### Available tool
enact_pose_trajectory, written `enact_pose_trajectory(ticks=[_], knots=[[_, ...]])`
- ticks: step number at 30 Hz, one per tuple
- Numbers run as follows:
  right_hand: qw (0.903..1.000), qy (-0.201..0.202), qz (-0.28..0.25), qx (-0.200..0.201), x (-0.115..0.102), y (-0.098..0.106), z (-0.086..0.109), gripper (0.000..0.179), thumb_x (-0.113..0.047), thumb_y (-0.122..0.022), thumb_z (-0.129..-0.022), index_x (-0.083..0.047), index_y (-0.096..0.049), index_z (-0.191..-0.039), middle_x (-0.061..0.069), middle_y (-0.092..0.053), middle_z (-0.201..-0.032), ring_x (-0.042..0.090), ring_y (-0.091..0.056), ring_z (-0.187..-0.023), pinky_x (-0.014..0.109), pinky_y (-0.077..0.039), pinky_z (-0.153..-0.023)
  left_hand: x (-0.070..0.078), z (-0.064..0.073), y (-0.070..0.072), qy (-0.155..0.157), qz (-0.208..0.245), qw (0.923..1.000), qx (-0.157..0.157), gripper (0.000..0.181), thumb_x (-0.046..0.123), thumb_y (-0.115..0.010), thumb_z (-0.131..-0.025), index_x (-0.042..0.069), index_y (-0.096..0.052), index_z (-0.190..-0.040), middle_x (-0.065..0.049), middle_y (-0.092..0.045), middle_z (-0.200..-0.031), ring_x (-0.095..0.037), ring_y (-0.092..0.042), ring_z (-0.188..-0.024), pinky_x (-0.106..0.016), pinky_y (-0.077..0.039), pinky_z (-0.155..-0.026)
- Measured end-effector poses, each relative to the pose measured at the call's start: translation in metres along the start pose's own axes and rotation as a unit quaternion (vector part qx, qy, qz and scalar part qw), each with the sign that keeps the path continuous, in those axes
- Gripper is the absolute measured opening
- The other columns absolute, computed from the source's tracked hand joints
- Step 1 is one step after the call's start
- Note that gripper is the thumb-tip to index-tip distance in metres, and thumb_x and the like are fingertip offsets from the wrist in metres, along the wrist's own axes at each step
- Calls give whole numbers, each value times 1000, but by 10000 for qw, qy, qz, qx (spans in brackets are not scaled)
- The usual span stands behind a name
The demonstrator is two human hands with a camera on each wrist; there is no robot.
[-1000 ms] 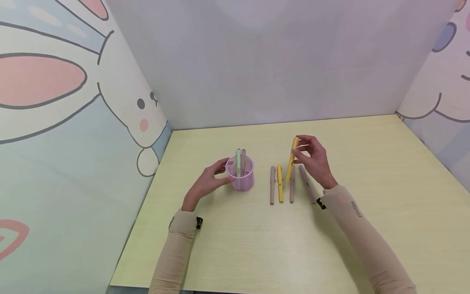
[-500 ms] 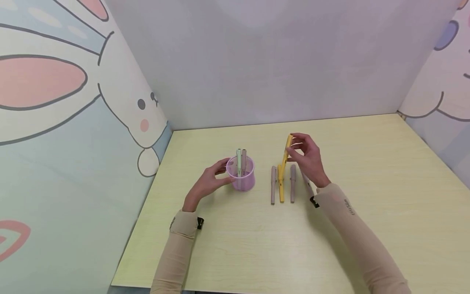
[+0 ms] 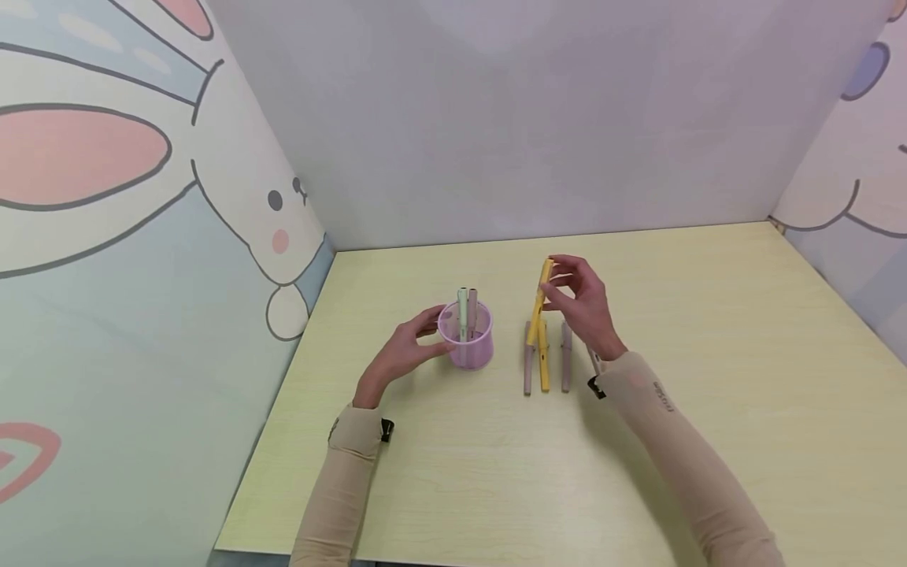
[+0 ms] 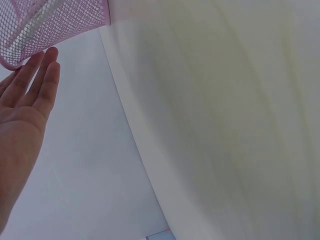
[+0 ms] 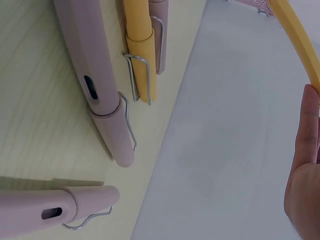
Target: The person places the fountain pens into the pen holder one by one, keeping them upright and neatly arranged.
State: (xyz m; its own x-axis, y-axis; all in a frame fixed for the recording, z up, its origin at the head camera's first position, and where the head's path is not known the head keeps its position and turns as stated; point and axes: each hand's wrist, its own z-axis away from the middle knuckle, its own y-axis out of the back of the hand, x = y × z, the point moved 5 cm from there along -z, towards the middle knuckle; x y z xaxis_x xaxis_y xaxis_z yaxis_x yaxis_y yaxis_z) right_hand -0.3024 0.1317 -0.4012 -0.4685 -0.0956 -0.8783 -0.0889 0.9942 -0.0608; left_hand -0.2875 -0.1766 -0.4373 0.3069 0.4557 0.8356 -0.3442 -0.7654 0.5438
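Observation:
My left hand holds a pink mesh pen holder at its left side, thumb in front and fingers behind. In the left wrist view its fingers lie against the mesh. A pale green pen and a mauve pen stand in the holder. My right hand pinches a yellow pen near its upper end, tilted, lower tip to the left. Below, a mauve pen, another yellow pen and a second mauve pen lie on the table.
A further mauve pen lies at the right of the row, mostly behind my right wrist in the head view. The pale wooden table meets a grey back wall. A rabbit-patterned panel stands along the left.
My right hand has moved left with the yellow pen, from over the right-hand mauve pens to over the leftmost one. The left hand and pen holder have stayed put.

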Motion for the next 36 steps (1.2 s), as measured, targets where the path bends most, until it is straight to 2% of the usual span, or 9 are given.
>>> enact_pose_trajectory(ticks=[9, 14, 19, 26, 36], knots=[[9999, 84, 122, -68, -3, -9, -3, 47, 19, -59, -95, 11, -48, -140, 17, -57, -116, 11, -61, -96, 29, -63, -65, 0, 0, -1, -27, -6, 10000, 16, 73, 26, -77, -95, 10, -43, -157, -14, -58, -146, -34, -54, -134, -48, -42, -114], [9998, 172, 95, -74, -4, -13, -5, 46, 16, -60, -95, 11, -49, -139, 14, -57, -114, 12, -62, -95, 29, -63, -65, 0, -1, -2, -98, 2, 10000, 19, 73, 24, -77, -96, 8, -42, -157, -16, -57, -146, -35, -54, -134, -49, -42, -114], [9998, 180, -30, -85, -6, -17, -6, 46, 12, -64, -95, 11, -50, -140, 15, -57, -114, 19, -62, -95, 31, -63, -65, 0, -1, -2, -140, 26, 9999, 19, 73, 24, -77, -96, 7, -42, -157, -16, -57, -146, -35, -54, -133, -48, -43, -113], [9995, 241, -202, -28, -7, -24, -9, 46, 14, -63, -95, 12, -49, -139, 15, -58, -114, 17, -63, -94, 31, -63, -65, 0, -1, -1, -165, 36, 9999, 14, 73, 25, -77, -96, 8, -43, -157, -14, -57, -146, -33, -55, -133, -48, -44, -112], [9992, 354, -156, -24, -9, -35, -14, 45, 6, -66, -97, 11, -49, -139, 13, -57, -113, 19, -63, -94, 33, -63, -66, -2, -1, -1, -151, 36, 9999, 48, 72, 25, -78, -95, 10, -43, -157, -12, -58, -146, -32, -55, -132, -47, -44, -112]])
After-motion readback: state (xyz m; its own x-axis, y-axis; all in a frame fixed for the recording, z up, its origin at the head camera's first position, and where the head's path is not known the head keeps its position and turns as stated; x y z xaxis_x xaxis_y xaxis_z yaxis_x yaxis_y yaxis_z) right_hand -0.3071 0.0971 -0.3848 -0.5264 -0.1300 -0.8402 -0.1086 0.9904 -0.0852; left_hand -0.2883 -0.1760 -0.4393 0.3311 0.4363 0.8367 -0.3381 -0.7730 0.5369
